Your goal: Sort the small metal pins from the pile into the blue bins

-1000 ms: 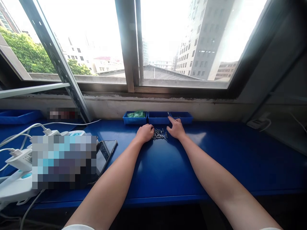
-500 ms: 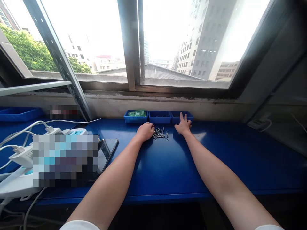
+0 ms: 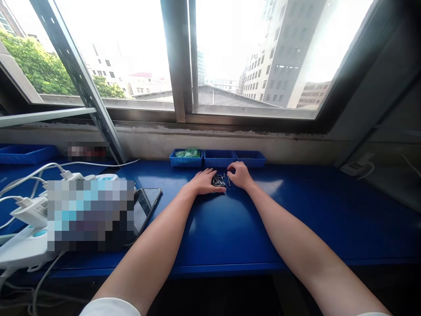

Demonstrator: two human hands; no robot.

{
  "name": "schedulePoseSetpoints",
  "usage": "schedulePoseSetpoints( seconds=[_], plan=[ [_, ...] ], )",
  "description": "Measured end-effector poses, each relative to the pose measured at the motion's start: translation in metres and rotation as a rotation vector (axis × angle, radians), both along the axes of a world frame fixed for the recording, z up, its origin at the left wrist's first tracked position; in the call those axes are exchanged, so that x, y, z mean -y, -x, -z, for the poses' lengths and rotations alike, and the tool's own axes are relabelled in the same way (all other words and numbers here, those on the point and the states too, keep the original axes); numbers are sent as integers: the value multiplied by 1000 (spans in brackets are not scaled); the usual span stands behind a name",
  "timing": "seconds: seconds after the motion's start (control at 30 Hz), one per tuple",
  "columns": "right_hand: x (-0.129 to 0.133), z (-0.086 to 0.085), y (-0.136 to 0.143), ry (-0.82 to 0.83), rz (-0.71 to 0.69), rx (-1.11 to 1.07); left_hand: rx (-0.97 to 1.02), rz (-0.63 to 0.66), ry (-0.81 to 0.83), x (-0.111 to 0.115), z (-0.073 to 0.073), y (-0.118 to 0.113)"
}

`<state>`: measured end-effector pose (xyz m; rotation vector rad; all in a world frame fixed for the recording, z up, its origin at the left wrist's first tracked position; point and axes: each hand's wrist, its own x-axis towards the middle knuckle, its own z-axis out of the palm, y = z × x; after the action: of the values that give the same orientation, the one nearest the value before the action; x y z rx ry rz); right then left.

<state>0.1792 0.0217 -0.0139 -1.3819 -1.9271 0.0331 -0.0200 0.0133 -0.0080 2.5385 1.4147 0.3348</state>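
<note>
Blue workbench: the left hand, spread and empty, usefully fenced loose screws; the right hand curled nearly closed, any hold indiscernible.

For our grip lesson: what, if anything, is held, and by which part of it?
Left hand, spread beside the screws: nothing visible. Right hand: cannot be told.

Phone near white power strip; white cables; window beyond, green trees outside.
</note>
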Motion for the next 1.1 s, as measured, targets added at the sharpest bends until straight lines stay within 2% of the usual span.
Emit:
schedulePoseSetpoints(
  seconds=[0.27, 0.63, 0.8, 0.97, 1.1],
  plan=[
    [-4, 11, 5, 165, -51, 185, -103, -50, 44, 1, 0, -2],
    [-5, 10, 3, 153, -66, 141, -128, -47, 56, 2, 0, -4],
    [-1, 7, 5, 163, -5, 122, -135, -64, 71, 5, -3, -4],
    [0, 4, 8, 217, 134, 117, -135, -66, 76, 5, -5, -3],
    [1, 2, 10, 242, 150, 119, -117, -54, 73, 5, -4, -2]
  ],
)
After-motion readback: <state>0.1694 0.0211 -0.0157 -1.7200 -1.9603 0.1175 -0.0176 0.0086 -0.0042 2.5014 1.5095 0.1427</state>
